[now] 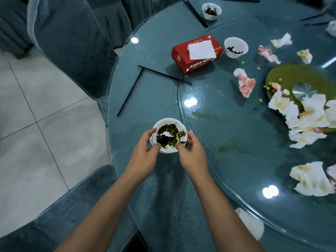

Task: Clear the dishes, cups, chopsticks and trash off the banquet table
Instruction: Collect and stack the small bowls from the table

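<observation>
White, residue-smeared round bowl (170, 135) sat gripped between both hands (145, 151) (190, 151); lifting it level would avoid spills.

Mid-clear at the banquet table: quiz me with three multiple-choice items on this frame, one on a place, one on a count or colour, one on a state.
1. Where does the red tissue box sit?
A. On a chair
B. On the table glass, left of a white bowl with dark scraps
C. On the floor tiles

2. How many white bowls show in all?
A. One
B. Three
C. Six

3. What are the hands doing?
A. Both grip the near bowl
B. Both lie flat on the table
C. Both pull a tissue from the box

Key: 1 B, the box lies on the table beside the middle bowl. 2 B, the near bowl, the middle one and the far bowl. 3 A, the left hand and right hand curl round the near bowl's rim.
</observation>
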`<state>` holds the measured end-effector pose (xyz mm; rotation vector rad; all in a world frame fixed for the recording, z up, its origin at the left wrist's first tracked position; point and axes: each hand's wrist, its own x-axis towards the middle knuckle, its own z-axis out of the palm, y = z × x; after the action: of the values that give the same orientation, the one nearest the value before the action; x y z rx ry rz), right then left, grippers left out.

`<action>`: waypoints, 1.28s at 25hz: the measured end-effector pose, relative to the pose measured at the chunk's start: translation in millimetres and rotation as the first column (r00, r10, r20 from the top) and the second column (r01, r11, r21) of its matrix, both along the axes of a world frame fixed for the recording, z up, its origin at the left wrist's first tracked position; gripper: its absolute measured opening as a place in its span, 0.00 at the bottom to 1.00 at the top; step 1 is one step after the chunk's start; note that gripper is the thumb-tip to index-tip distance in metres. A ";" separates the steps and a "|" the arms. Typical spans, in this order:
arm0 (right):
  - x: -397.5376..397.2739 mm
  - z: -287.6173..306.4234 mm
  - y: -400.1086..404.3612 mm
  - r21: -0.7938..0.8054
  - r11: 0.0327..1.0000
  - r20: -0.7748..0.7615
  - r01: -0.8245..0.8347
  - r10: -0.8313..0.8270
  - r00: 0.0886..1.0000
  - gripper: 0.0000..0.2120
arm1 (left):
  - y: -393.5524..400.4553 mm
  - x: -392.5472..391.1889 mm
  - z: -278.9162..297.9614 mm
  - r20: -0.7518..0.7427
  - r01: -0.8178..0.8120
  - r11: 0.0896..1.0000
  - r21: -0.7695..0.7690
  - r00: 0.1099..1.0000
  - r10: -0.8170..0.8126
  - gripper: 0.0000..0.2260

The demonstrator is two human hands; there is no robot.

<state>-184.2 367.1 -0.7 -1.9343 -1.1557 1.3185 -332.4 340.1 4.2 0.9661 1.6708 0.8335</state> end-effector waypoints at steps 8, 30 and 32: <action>-7.6 -18.2 5.9 -0.068 0.996 -0.004 -0.057 0.057 0.998 0.28 | 7.9 0.2 -20.4 -0.013 -0.003 0.997 -0.073 1.000 0.002 0.20; -0.8 -12.0 -1.2 -0.052 0.998 -0.040 0.047 -0.049 0.998 0.20 | 14.2 5.0 -13.5 0.107 -0.056 0.997 -0.053 0.992 0.062 0.19; 2.1 -7.4 -7.6 -0.046 0.997 -0.045 0.055 -0.057 0.997 0.19 | 8.4 7.9 -10.2 0.117 -0.051 0.997 -0.050 0.992 0.056 0.19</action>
<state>-182.2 359.6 -8.2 -1.9430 -1.0512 1.3624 -324.5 348.5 -6.0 0.8272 1.6133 0.8665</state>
